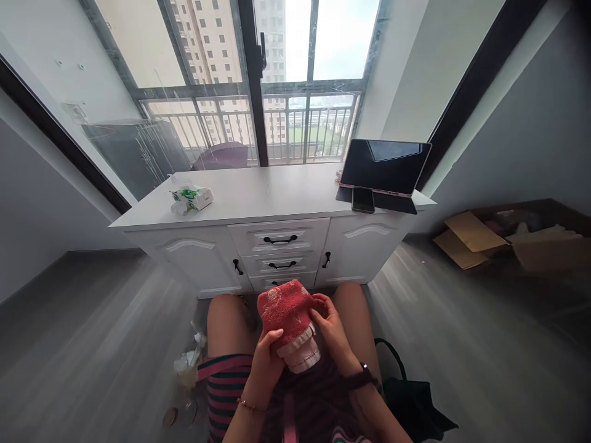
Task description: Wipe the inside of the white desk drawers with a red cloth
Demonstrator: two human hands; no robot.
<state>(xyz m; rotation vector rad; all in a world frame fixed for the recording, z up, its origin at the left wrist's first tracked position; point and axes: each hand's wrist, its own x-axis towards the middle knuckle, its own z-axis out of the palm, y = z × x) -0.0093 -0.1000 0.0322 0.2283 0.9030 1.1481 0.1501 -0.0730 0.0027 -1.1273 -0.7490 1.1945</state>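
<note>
A folded red cloth [286, 311] with a fuzzy surface, pale flower patterns and a cream edge is held up over the lap. Below that edge shows a pinkish-white part [302, 357]; whether it is the same piece I cannot tell. My left hand [269, 357] grips the cloth's lower left side, thumb on the front and the other fingers mostly hidden behind. At its right side my right hand [327, 317] pinches the cloth between thumb and fingers.
Beyond the knees stands a white cabinet [277, 206], bearing a tissue pack [194, 198], a tablet [388, 166] and a phone [362, 200]. A black bag [410, 403] lies at right, crumpled plastic [188, 363] at left. An open cardboard box [545, 255] sits far right.
</note>
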